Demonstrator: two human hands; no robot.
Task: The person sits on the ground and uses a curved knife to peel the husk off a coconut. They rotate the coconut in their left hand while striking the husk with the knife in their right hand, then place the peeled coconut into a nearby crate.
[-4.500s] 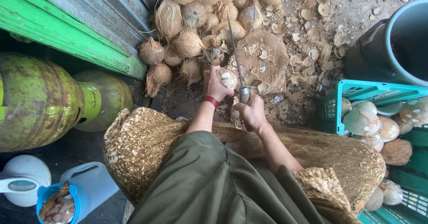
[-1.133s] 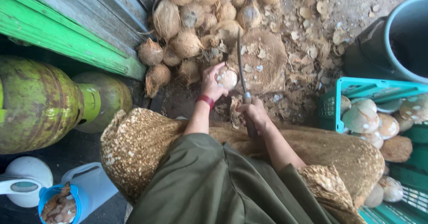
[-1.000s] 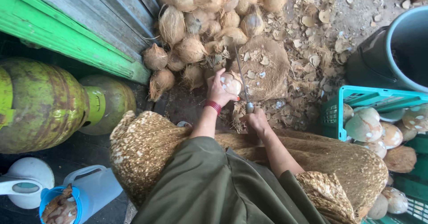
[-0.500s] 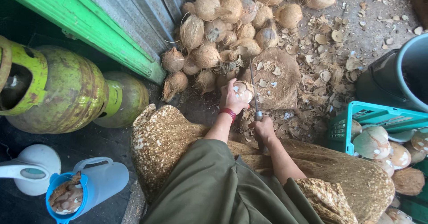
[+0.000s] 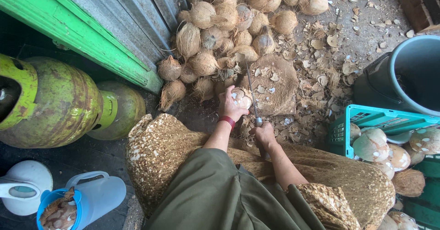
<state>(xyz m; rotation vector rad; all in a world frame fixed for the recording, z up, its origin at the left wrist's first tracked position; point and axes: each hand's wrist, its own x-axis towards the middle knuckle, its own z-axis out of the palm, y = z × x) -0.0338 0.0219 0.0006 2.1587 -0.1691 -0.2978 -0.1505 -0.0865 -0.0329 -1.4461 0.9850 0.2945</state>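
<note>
Head view: left hand (image 5: pixel 230 105) is closed around a partly peeled coconut (image 5: pixel 241 98), cupping it from the left side so the pale, chipped face points toward the blade. Right hand (image 5: pixel 264 136) is clenched on the handle of a long knife (image 5: pixel 252 94), blade running up and away past the coconut's right side — just beside it, possibly touching; contact point not resolvable. Coconut sits at the near edge of a worn chopping block (image 5: pixel 274 83) on the ground, between the two hands, above the person's patterned lap cloth (image 5: pixel 160 147).

Judgement on the step: shaving the brown skin calls for shallow strokes directed away from the holding fingers, rotating the nut a little after each cut — thumb kept behind the blade line.

Husked coconuts (image 5: pixel 215 33) are heaped beyond the block; peeled ones fill a teal crate (image 5: pixel 366 120) at right.
</note>
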